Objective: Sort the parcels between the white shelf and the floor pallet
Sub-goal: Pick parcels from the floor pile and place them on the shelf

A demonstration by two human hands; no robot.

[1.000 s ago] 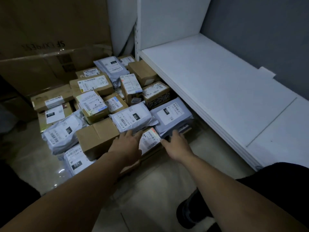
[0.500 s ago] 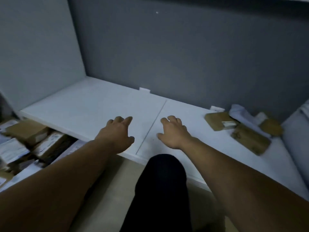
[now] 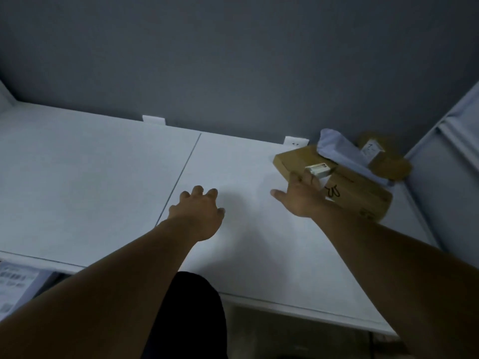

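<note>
Here the right grip [image 3: 302, 200] lay open, straight fingers at the near edge of a flat cardboard box [image 3: 363, 193], contact unclear. The left grip [image 3: 198, 213] hovered spread over the white shelf [image 3: 77, 177]. A grey mailer [image 3: 337, 149] hid the box's far corner; a labelled parcel [image 3: 15, 283] was cut off bottom left.

The right hand [image 3: 302, 196] has moved from centre frame to the right, its fingers now at the flat brown cardboard box [image 3: 360, 189] and small white carton [image 3: 318, 170]. The left hand [image 3: 198, 213] has advanced further over the white shelf board [image 3: 90, 177].
</note>
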